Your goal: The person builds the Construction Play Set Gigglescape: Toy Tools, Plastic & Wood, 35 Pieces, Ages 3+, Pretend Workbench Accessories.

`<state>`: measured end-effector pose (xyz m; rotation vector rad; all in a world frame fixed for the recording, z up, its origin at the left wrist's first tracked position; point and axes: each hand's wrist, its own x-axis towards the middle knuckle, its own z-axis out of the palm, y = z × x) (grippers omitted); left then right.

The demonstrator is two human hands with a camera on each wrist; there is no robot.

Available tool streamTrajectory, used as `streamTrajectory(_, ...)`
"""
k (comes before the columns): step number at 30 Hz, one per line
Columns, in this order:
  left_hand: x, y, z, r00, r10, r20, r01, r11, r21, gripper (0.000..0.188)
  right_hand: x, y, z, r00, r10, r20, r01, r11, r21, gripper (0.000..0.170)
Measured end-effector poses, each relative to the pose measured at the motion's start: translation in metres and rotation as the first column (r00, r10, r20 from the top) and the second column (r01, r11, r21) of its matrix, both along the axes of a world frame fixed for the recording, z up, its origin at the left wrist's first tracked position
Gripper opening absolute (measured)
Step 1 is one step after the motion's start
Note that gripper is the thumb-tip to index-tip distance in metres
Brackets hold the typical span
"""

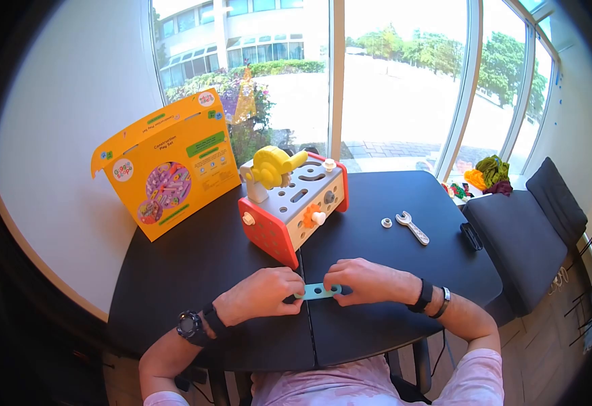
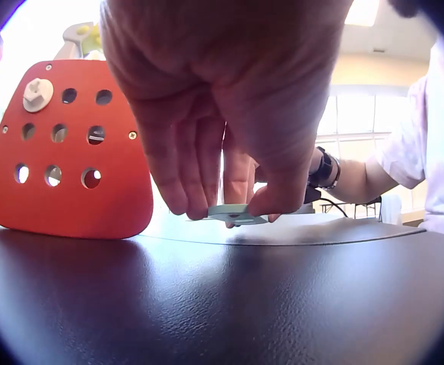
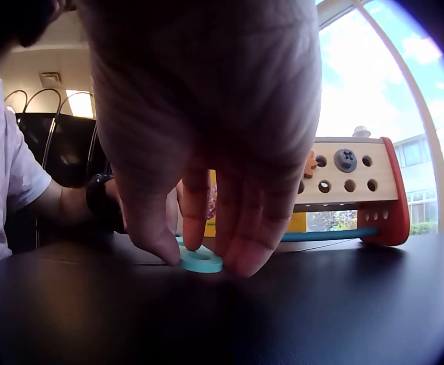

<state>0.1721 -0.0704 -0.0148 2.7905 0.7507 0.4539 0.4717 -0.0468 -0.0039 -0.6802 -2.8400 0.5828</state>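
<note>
A flat teal strip with round holes (image 1: 309, 293) lies level, low over the black table, between both hands. The left hand (image 1: 262, 294) pinches its left end between thumb and fingers; in the left wrist view that end of the strip (image 2: 228, 209) shows at the fingertips. At the other end, the right hand (image 1: 369, 283) pinches the strip (image 3: 201, 266) in the same way. Just beyond the hands stands a toy workbench with red end panels (image 1: 269, 233). It carries a yellow saw-shaped piece (image 1: 269, 169), an orange gear (image 1: 309, 215) and a grey screw head (image 1: 329, 197).
A toy wrench (image 1: 414, 230) and a small white nut (image 1: 386, 222) lie right of the workbench. Behind on the left stands a yellow box (image 1: 127, 196). A black case (image 1: 471, 236) sits at the table's right edge, beside a dark cushioned seat (image 1: 519, 230).
</note>
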Motion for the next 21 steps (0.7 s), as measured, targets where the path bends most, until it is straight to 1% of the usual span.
streamTrajectory(2, -0.001, -0.004, 0.01, 0.998, 0.034, 0.051, -0.033, 0.999, -0.019, 0.019, 0.0, -0.001, 0.01, 0.999, -0.001, -0.052, 0.002, 1.0, 0.024, 0.026)
streamTrajectory(3, -0.002, -0.006, 0.017, 0.996, 0.051, 0.075, -0.049, 0.998, -0.03, 0.02, 0.0, 0.001, 0.015, 0.994, 0.004, -0.108, 0.001, 0.999, 0.046, 0.025)
streamTrajectory(6, -0.006, -0.008, 0.04, 0.975, 0.085, 0.205, -0.091, 0.996, 0.019, 0.02, -0.001, 0.011, 0.033, 0.964, 0.012, -0.265, 0.019, 0.993, 0.115, 0.023)
streamTrajectory(9, -0.01, -0.001, 0.063, 0.929, 0.113, 0.353, -0.176, 0.973, 0.151, 0.017, -0.009, 0.028, 0.052, 0.918, 0.007, -0.395, 0.071, 0.981, 0.182, 0.024)
streamTrajectory(11, -0.012, 0.009, 0.074, 0.89, 0.124, 0.44, -0.252, 0.936, 0.246, 0.017, -0.018, 0.041, 0.064, 0.89, -0.025, -0.455, 0.121, 0.975, 0.184, 0.023)
streamTrajectory(13, -0.018, 0.022, 0.082, 0.873, 0.171, 0.458, -0.316, 0.912, 0.262, 0.017, -0.029, 0.054, 0.072, 0.856, -0.029, -0.515, 0.143, 0.973, 0.183, 0.023)
streamTrajectory(14, -0.019, 0.026, 0.084, 0.863, 0.192, 0.467, -0.346, 0.899, 0.27, 0.018, -0.034, 0.062, 0.072, 0.855, -0.036, -0.517, 0.159, 0.968, 0.196, 0.023)
streamTrajectory(15, -0.019, 0.028, 0.084, 0.823, 0.295, 0.486, -0.409, 0.901, 0.145, 0.018, -0.037, 0.07, 0.07, 0.854, -0.043, -0.519, 0.175, 0.962, 0.208, 0.024)
streamTrajectory(16, -0.021, 0.033, 0.083, 0.819, 0.308, 0.484, -0.418, 0.898, 0.136, 0.017, -0.041, 0.077, 0.069, 0.852, -0.05, -0.521, 0.191, 0.957, 0.22, 0.025)
streamTrajectory(18, -0.027, 0.044, 0.078, 0.811, 0.335, 0.479, -0.437, 0.892, 0.116, 0.017, -0.047, 0.09, 0.062, 0.862, -0.064, -0.502, 0.17, 0.971, 0.168, 0.024)
streamTrajectory(21, -0.034, 0.054, 0.068, 0.835, 0.322, 0.446, -0.442, 0.875, 0.198, 0.017, -0.05, 0.095, 0.059, 0.874, -0.077, -0.481, 0.157, 0.979, 0.128, 0.022)
